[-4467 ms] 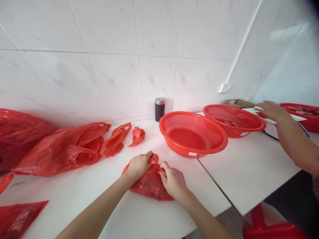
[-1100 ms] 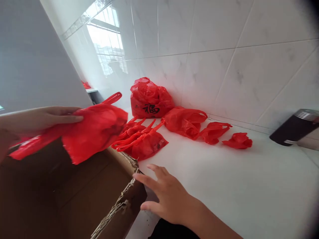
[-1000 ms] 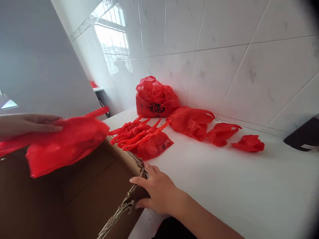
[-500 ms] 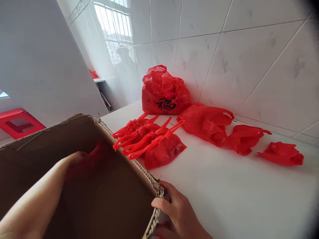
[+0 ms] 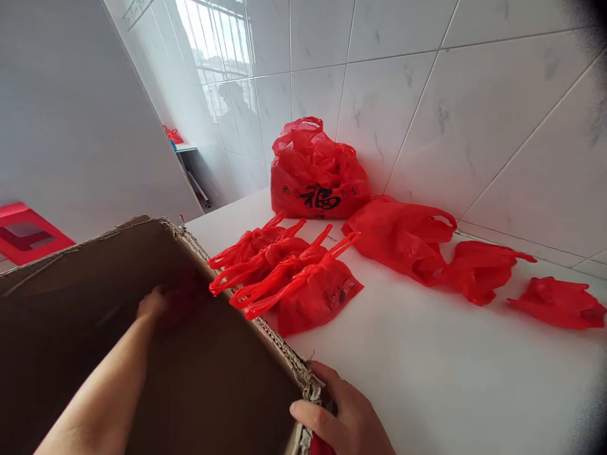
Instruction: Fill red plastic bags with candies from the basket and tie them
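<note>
My left hand [image 5: 152,303] reaches down inside an open brown cardboard box [image 5: 227,373] at the lower left. Its fingers are lost in the dark interior against a dim red shape that I cannot make out. My right hand [image 5: 344,420] grips the frayed near corner of the box's flap, fingers curled over the edge. Just beyond the box, several small tied red plastic bags [image 5: 294,278] lie in a pile on the white counter [image 5: 427,373].
A large stuffed red bag with black characters [image 5: 315,174] stands against the tiled wall. More loose red bags [image 5: 403,237] [image 5: 478,268] [image 5: 559,303] lie in a row to the right. A red stool [image 5: 23,230] shows at far left.
My left hand carried a red bag from above the box down into it. My right hand moved from the counter onto the box's flap corner and closed on it. The view swung left.
</note>
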The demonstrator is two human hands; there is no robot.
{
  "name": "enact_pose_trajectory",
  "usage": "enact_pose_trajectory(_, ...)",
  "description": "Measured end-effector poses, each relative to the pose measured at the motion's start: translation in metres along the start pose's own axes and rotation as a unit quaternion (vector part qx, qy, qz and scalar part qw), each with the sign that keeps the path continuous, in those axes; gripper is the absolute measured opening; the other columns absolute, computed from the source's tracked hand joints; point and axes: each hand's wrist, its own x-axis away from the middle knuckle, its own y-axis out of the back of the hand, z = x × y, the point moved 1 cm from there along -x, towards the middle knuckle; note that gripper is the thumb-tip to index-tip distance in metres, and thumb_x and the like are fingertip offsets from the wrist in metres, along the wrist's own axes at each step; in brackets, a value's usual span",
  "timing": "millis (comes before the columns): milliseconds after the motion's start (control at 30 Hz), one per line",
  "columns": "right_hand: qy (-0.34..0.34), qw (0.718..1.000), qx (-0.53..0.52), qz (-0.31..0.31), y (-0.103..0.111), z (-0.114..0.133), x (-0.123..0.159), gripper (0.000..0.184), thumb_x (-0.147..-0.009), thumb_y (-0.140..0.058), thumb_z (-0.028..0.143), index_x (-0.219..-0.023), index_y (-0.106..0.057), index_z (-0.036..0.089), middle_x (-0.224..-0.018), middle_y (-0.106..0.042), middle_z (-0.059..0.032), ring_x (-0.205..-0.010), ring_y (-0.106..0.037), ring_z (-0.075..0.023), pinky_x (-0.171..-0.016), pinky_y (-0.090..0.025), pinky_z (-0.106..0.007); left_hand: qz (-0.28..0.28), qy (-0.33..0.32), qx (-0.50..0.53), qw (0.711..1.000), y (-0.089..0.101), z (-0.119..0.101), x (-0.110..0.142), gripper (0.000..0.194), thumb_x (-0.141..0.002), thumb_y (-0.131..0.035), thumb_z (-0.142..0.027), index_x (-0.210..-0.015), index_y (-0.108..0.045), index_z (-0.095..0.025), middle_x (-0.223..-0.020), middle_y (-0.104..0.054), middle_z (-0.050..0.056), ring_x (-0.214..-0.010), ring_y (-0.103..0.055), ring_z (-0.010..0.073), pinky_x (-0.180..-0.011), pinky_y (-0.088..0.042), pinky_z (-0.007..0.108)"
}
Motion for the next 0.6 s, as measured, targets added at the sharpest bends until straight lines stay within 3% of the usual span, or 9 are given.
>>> enact_pose_trajectory(100,0.034,0.999,0.007,0.003,0.005,0.005,-0.001,0.027,-0.086,-0.057,0.041,-0.113,-0.059,0.04,-0.122,-0.058,0.0003,-0.07,-0.062,-0.0143,-0.066,-0.054,-0.025,-0.063,0.049,0.017,0.997,0.026,-0.01,0.001,0.034,-0.09,-0.054,-0.04,-0.114,-0.057,-0.015,-0.109,-0.062,0.008,-0.091,-0.063,0.0211,-0.078,-0.053,0.04)
enact_pose_trajectory(200,0.067,0.998,0.004,-0.001,0.008,0.009,-0.003,0.038,-0.078,-0.064,0.054,-0.111,-0.059,0.036,-0.13,-0.051,-0.0043,-0.074,-0.06,-0.0148,-0.068,-0.052,-0.027,-0.164,0.04,0.042,0.985,0.067,-0.043,0.002,0.041,-0.095,-0.036,-0.04,-0.121,-0.049,-0.011,-0.115,-0.059,0.012,-0.1,-0.058,0.0239,-0.085,-0.048,0.041)
enact_pose_trajectory(300,0.073,0.997,-0.001,-0.021,0.009,0.013,-0.005,0.049,-0.071,-0.068,0.061,-0.111,-0.06,0.033,-0.13,-0.049,-0.0068,-0.079,-0.061,-0.0167,-0.072,-0.052,-0.029,-0.227,-0.058,0.072,0.969,0.105,-0.106,0.025,0.047,-0.094,-0.026,-0.041,-0.126,-0.043,-0.011,-0.117,-0.057,0.01,-0.099,-0.057,0.0221,-0.088,-0.045,0.035)
enact_pose_trajectory(367,0.07,0.997,-0.006,-0.026,0.009,0.014,-0.006,0.054,-0.069,-0.067,0.066,-0.112,-0.059,0.033,-0.131,-0.048,-0.007,-0.082,-0.061,-0.0175,-0.074,-0.052,-0.03,-0.22,-0.175,0.083,0.956,0.116,-0.157,0.058,0.045,-0.093,-0.026,-0.046,-0.125,-0.044,-0.019,-0.112,-0.058,0.003,-0.093,-0.057,0.0172,-0.082,-0.045,0.028)
enact_pose_trajectory(433,0.061,0.998,-0.013,-0.026,0.008,0.015,-0.005,0.061,-0.065,-0.065,0.072,-0.112,-0.058,0.034,-0.132,-0.047,-0.0065,-0.083,-0.061,-0.0182,-0.075,-0.052,-0.032,-0.19,-0.294,0.066,0.934,0.11,-0.204,0.098,0.04,-0.092,-0.031,-0.047,-0.114,-0.054,-0.023,-0.103,-0.062,0.001,-0.086,-0.056,0.0166,-0.082,-0.044,0.027)
enact_pose_trajectory(500,0.042,0.999,-0.014,-0.03,0.008,0.016,-0.003,0.065,-0.061,-0.065,0.076,-0.112,-0.058,0.036,-0.134,-0.046,-0.0053,-0.084,-0.061,-0.0195,-0.076,-0.052,-0.034,-0.136,-0.399,0.027,0.906,0.09,-0.241,0.132,0.034,-0.087,-0.042,-0.05,-0.096,-0.065,-0.026,-0.1,-0.065,0.002,-0.094,-0.055,0.0221,-0.091,-0.039,0.034)
enact_pose_trajectory(600,0.026,0.999,-0.008,-0.03,0.009,0.016,0.001,0.065,-0.059,-0.068,0.075,-0.113,-0.056,0.04,-0.137,-0.044,-0.0033,-0.087,-0.061,-0.0213,-0.078,-0.052,-0.037,-0.079,-0.452,-0.017,0.888,0.057,-0.271,0.157,0.036,-0.073,-0.059,-0.057,-0.076,-0.07,-0.023,-0.094,-0.066,0.011,-0.099,-0.054,0.0351,-0.09,-0.036,0.048)
